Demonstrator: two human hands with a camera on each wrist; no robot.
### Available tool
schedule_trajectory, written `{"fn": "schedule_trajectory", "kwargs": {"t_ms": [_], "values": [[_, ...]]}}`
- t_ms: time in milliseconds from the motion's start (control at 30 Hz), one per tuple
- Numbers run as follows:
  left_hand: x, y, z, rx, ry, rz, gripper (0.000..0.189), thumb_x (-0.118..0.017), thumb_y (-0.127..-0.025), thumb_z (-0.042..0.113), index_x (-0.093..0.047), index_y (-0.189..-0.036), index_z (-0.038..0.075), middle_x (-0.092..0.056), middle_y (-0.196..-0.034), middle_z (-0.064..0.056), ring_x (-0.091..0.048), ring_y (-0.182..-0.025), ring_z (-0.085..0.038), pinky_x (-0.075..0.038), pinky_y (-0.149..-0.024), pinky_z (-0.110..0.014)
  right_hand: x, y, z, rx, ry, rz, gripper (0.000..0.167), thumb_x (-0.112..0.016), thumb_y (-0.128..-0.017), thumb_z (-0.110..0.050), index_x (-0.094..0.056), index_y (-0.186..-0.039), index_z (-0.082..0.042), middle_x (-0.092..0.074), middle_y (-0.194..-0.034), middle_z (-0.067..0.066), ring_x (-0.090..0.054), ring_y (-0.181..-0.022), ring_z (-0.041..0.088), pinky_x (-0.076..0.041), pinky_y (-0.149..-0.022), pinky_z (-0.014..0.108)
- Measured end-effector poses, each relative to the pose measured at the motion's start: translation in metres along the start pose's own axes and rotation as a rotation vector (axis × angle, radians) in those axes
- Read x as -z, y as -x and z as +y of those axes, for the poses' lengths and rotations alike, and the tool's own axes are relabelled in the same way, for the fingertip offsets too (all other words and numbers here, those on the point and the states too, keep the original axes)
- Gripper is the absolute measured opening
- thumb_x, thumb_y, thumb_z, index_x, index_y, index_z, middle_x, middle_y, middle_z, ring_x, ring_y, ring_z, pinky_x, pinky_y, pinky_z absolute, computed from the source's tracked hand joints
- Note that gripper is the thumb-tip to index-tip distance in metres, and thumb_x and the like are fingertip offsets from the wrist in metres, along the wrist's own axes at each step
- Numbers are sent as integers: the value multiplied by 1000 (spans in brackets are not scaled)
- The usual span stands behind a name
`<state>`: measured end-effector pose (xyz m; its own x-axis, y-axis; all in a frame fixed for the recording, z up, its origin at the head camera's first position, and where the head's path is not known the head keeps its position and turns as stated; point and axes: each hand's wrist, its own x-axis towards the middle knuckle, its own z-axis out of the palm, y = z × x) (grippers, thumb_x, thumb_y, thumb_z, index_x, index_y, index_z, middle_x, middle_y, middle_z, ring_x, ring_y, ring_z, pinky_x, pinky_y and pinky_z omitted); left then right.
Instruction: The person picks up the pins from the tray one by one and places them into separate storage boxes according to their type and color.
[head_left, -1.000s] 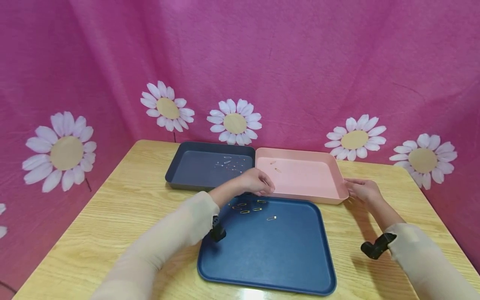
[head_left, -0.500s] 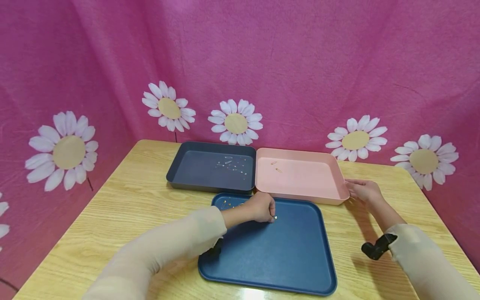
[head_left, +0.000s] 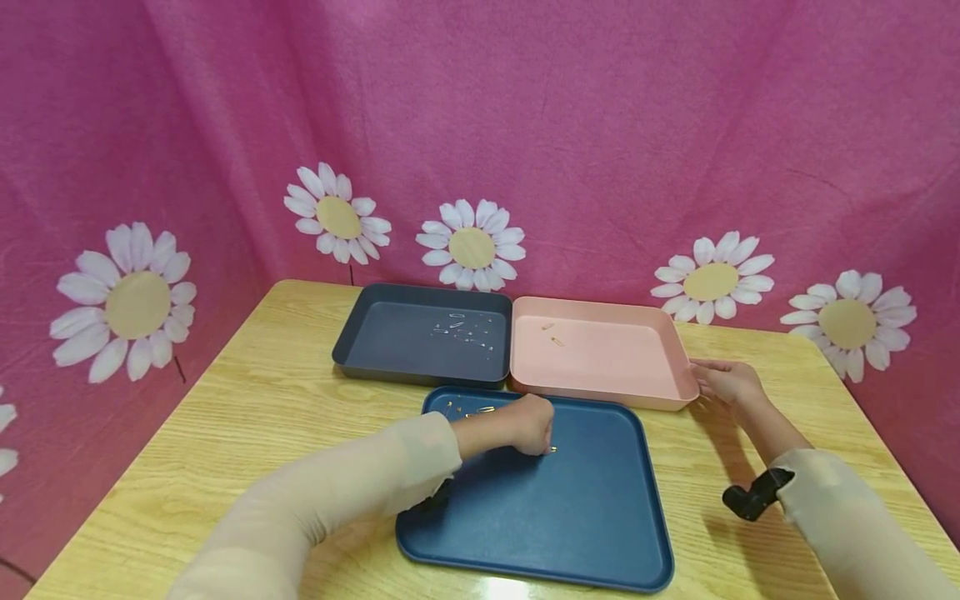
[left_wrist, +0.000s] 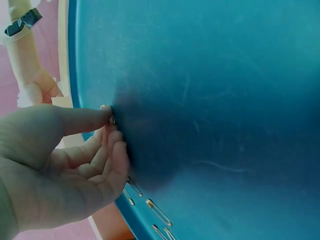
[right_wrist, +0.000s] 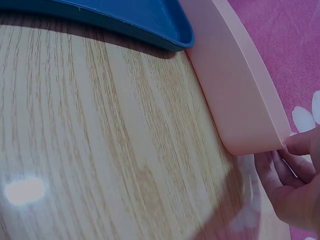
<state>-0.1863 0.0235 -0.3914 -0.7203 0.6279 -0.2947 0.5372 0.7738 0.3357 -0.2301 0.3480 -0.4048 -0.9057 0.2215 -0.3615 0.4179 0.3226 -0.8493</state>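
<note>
My left hand (head_left: pixel 531 425) is low over the blue tray (head_left: pixel 570 517). Its thumb and forefinger pinch a small gold safety pin (head_left: pixel 553 450), mostly covered by the fingertips in the left wrist view. Several more gold safety pins (left_wrist: pixel 159 212) lie on the tray behind this hand, near its far left corner. My right hand (head_left: pixel 726 383) touches the right end of the pink tray (head_left: pixel 678 367). In the right wrist view its thumb is at the rim and the other fingers lie against the outer end wall.
A dark grey tray (head_left: pixel 390 371) holding several small silvery pins stands left of the pink tray, side by side with it. A few gold safety pins (head_left: pixel 557 341) lie inside the pink tray. All stand on a wooden table (head_left: pixel 247 417) before a pink flowered curtain (head_left: pixel 585 142).
My left hand has come back from the near edge of the pink tray to the blue tray and taken hold of a safety pin there. My right hand has stayed in place.
</note>
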Motion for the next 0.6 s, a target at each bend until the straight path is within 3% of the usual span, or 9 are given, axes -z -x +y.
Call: {"fn": "schedule_trajectory", "kwargs": {"t_ms": [100, 267, 433, 600], "values": [[2, 3, 3, -16, 35, -61, 15, -69, -86, 14, -76, -74, 8, -71, -74, 1, -47, -57, -4, -38, -54, -14, 0, 0, 1, -5, 13, 5, 59, -59, -94, -23, -41, -140, 10, -57, -83, -10, -59, -67, -7, -55, -68, 16], [3, 5, 6, -40, 140, -131, 15, -68, -87, 12, -76, -76, 7, -64, -62, 4, -48, -58, -2, -39, -58, -13, 2, 1, 0, 8, 23, -26, 63, -55, -96, -24, -33, -143, 10, -53, -72, -21, -58, -67, -9, -54, -68, 15], [7, 5, 8, -77, 194, -152, 14, -69, -86, 9, -77, -76, 6, -59, -56, 5, -49, -56, -1, -39, -60, -12, 1, 1, -1, -1, 32, -21, 61, -55, -96, -24, -34, -144, 9, -54, -76, -18, -58, -67, -9, -55, -70, 15], [16, 5, 5, -97, 282, -156, 11, -67, -86, 3, -77, -81, 2, -64, -63, 1, -52, -55, -1, -44, -56, -12, 0, 0, -1, -3, 51, -10, 60, -54, -96, -25, -36, -143, 7, -57, -84, -14, -57, -68, -11, -55, -72, 15]]}}
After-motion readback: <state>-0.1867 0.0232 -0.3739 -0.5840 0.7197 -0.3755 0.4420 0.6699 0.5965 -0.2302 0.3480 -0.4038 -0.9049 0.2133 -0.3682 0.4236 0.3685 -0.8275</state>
